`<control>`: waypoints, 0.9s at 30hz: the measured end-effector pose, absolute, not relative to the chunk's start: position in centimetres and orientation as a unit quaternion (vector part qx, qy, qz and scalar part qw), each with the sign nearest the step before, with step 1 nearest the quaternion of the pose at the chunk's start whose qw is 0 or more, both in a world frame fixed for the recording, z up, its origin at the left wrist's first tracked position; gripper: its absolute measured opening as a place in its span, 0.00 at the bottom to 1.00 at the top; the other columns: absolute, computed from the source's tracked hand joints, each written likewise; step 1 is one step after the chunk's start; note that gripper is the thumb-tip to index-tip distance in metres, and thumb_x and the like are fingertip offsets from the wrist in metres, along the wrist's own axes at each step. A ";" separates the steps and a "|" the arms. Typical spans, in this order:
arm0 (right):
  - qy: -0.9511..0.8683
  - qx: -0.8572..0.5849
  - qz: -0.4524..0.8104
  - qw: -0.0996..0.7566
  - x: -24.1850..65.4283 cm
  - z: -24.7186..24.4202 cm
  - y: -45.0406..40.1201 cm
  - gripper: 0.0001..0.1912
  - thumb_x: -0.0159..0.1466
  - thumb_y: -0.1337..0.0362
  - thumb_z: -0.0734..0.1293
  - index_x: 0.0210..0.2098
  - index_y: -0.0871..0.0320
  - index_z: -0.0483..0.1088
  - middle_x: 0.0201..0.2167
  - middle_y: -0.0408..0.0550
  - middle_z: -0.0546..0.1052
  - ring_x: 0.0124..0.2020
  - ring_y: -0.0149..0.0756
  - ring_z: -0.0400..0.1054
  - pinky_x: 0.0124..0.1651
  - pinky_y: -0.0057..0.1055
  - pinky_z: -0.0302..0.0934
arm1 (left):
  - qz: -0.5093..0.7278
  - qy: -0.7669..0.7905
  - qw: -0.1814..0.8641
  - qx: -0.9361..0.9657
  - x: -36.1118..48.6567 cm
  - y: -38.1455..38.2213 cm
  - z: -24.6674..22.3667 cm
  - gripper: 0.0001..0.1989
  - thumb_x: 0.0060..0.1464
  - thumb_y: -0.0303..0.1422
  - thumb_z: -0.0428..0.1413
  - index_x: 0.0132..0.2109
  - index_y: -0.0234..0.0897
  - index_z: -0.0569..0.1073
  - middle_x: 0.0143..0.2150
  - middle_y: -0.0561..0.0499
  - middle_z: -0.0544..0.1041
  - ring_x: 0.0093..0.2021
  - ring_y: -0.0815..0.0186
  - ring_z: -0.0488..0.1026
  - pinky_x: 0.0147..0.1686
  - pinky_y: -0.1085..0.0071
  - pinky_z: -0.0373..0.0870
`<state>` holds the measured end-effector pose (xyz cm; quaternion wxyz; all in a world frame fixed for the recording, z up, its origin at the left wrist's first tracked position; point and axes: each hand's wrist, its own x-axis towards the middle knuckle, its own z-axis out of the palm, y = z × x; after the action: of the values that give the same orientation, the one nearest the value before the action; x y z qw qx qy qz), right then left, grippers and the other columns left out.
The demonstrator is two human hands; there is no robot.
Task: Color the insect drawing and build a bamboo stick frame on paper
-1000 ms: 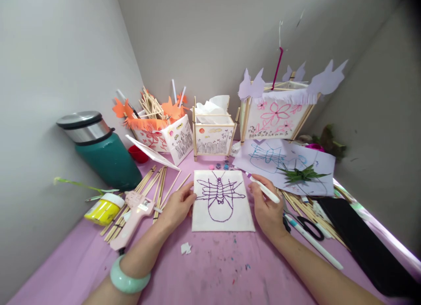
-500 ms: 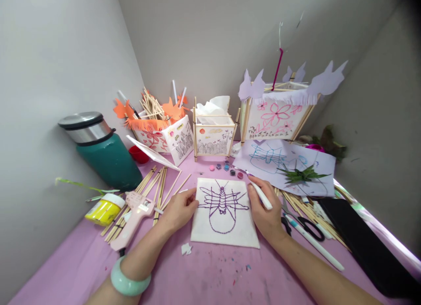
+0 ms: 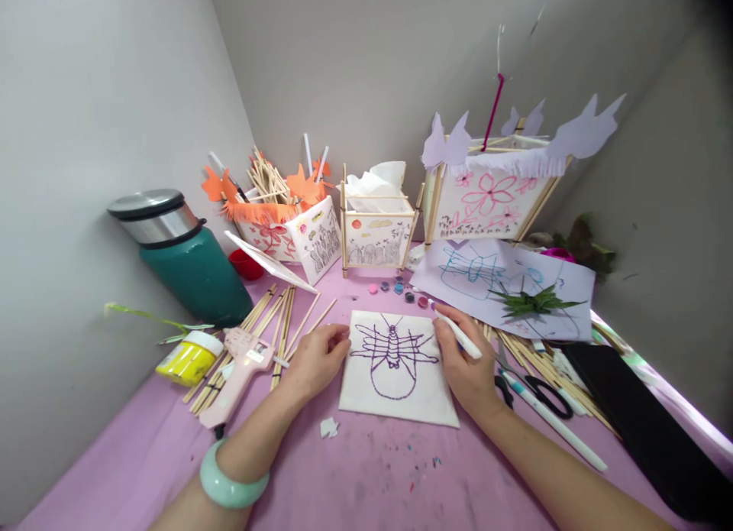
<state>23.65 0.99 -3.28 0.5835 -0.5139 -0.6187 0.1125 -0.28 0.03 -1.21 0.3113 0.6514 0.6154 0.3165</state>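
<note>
The white panel with a purple insect drawing [image 3: 399,405] lies between the hands, its longer axis unclear. The left hand [image 3: 321,357] pinches its left edge; the right hand [image 3: 468,363], at its right edge, grips a white marker [image 3: 466,338].

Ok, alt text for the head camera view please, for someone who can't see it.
White square panel bearing a purple line drawing of an insect, lying between a left hand at its edge and a right hand holding a white marker. Around them on a purple table are wooden sticks, a pink glue gun, scissors, a teal bottle and decorated boxes.
</note>
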 end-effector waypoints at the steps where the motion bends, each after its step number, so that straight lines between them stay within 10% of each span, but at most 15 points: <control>1: -0.610 -0.521 0.122 0.584 23.7 -3.4 1.0 0.11 0.63 0.60 0.63 0.44 0.54 0.71 0.41 0.47 0.75 0.44 0.40 0.68 0.49 0.38 0.61 | 0.317 0.618 0.313 0.648 -0.2 0.0 -1.2 0.15 0.53 0.35 0.52 0.46 0.36 0.75 0.34 0.48 0.78 0.27 0.64 0.71 0.31 0.69 0.64; 27: -0.594 -0.542 0.172 0.569 23.7 -3.8 1.3 0.13 0.63 0.58 0.62 0.44 0.55 0.71 0.40 0.47 0.75 0.41 0.39 0.68 0.46 0.37 0.61 | 0.379 0.612 0.376 0.584 -0.7 0.8 -2.7 0.16 0.53 0.36 0.51 0.48 0.35 0.70 0.25 0.54 0.72 0.20 0.70 0.68 0.21 0.73 0.63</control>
<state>23.71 1.32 -3.79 0.5694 -0.5418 -0.5938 0.1721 -0.69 0.77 -2.66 0.3761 0.5838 0.6116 0.3792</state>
